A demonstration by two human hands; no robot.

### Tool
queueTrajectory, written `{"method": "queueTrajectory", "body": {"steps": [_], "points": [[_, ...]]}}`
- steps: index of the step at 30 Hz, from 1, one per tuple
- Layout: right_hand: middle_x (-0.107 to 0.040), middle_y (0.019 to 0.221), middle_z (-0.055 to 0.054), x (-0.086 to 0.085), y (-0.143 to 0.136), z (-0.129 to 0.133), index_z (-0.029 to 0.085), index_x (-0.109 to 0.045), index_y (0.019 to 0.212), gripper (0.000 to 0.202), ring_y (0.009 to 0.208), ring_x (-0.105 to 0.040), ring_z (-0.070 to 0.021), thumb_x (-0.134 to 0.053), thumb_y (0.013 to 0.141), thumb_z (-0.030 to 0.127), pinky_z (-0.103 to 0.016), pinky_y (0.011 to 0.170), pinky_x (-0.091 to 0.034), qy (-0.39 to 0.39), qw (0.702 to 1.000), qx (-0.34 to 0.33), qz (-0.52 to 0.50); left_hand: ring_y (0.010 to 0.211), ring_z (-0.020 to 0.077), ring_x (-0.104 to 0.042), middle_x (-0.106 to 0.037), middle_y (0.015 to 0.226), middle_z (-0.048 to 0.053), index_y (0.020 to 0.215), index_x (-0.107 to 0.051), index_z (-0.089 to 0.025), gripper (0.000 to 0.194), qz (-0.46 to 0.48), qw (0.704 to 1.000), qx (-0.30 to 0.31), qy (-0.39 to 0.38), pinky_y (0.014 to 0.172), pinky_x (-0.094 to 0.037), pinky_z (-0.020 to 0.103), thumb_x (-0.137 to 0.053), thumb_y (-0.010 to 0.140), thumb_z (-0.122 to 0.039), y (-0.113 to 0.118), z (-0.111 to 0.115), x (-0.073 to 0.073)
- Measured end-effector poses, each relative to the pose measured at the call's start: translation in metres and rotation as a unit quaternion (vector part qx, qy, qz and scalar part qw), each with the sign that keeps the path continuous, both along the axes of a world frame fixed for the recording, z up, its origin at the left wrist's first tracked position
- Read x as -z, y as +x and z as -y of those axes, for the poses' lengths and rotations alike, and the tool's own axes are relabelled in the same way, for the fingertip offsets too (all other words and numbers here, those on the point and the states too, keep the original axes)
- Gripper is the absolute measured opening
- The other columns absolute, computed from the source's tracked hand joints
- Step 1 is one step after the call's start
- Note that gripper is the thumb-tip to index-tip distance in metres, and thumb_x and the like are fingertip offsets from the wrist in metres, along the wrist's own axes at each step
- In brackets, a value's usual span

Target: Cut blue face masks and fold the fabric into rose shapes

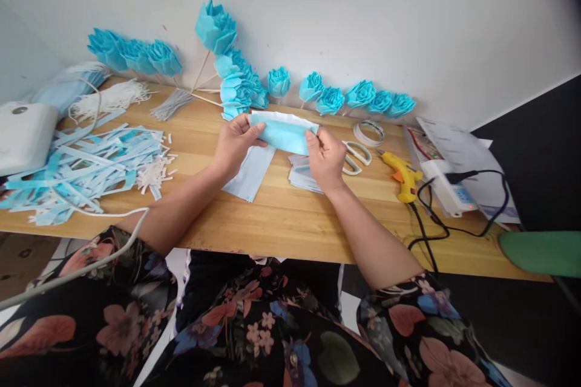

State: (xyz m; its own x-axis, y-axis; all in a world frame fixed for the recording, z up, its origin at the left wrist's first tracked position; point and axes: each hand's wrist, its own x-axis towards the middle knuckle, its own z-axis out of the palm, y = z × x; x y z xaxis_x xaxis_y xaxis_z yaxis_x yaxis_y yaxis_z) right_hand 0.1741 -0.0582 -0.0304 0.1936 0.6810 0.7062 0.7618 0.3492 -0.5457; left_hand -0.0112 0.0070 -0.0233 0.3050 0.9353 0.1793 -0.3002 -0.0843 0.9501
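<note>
A light blue sheet (285,134) with a white upper edge is held up above the table between my two hands. My left hand (236,142) pinches its left end with thumb and fingers. At the right end, my right hand (325,156) grips it the same way. Below, a pale blue rectangular sheet (251,174) lies on the wooden table (272,224), partly under my left hand. A small stack of pale sheets (303,174) sits beside my right hand. White-handled scissors (358,157) lie just right of that hand.
Blue fabric flowers (215,27) on sticks lean along the wall. Cut strips (91,163), white cords (113,97) and a white device (28,133) are left. A tape roll (368,133), yellow glue gun (403,175), power strip (449,187) with black cables and green object (542,252) are right.
</note>
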Motion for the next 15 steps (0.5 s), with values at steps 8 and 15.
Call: {"method": "queueTrajectory", "body": {"steps": [8,15], "points": [[-0.034,0.055,0.004,0.0000,0.0019,-0.0016,0.022,-0.042,0.063,0.037,0.055,-0.034,-0.0111,-0.049,0.094,0.040,-0.028,0.056,-0.030,0.006,1.000,0.017,-0.005,0.072,0.0117,-0.063,-0.067,0.083,0.001,0.084,-0.065,-0.017,0.025,0.012,1.000,0.008,0.000,0.055,-0.057,0.021,-0.076,0.076,-0.037,-0.0005,-0.0004,0.0014],[-0.037,0.054,0.005,-0.0015,-0.0060,0.0025,0.020,-0.046,0.063,0.037,0.052,-0.033,-0.0091,-0.049,0.095,0.040,-0.025,0.053,-0.029,-0.019,0.998,-0.061,0.023,0.065,0.0111,-0.064,-0.067,0.074,0.002,0.077,-0.063,-0.014,0.029,-0.014,0.998,0.057,0.012,0.060,-0.057,0.023,-0.078,0.074,-0.039,0.0014,0.0041,0.0033]]}}
